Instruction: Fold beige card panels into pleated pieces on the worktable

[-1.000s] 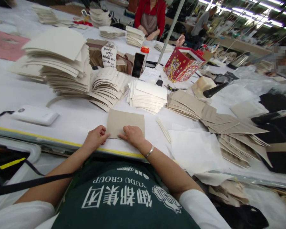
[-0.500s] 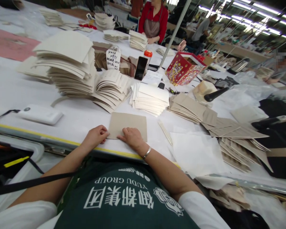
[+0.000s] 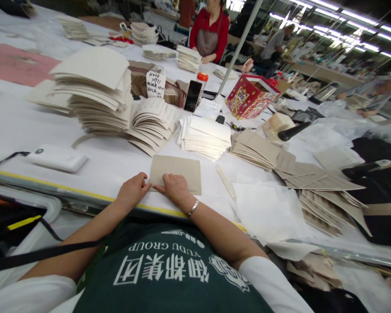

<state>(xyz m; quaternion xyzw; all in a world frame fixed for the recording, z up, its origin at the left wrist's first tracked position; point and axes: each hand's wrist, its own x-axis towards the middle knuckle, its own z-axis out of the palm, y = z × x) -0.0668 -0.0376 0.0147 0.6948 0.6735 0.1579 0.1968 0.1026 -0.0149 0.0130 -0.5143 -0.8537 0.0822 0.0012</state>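
Observation:
A beige rectangular panel (image 3: 190, 171) of fabric or card lies flat near the table's front edge. My left hand (image 3: 134, 189) is closed in a pinch at the panel's near left corner; the exact grip is partly hidden. On the panel's lower left part rests my right hand (image 3: 174, 187), palm down, its fingers a little bent and its thumb stretched toward the left fingertips. Beyond the panel stand a fanned stack of beige pieces (image 3: 151, 124) and a pile of white sheets (image 3: 203, 137).
A tall stack of pale pieces (image 3: 94, 91) rises at the left, behind a white power bank (image 3: 57, 157). To the right lie thin strips (image 3: 226, 182), a white sheet (image 3: 270, 211) and beige panels (image 3: 322, 178). A phone (image 3: 193, 95) stands upright farther back. A co-worker (image 3: 210, 32) stands across the table.
My right hand has slid left along the panel, its thumb now close to the left fingertips. My left hand has shifted slightly right at the corner.

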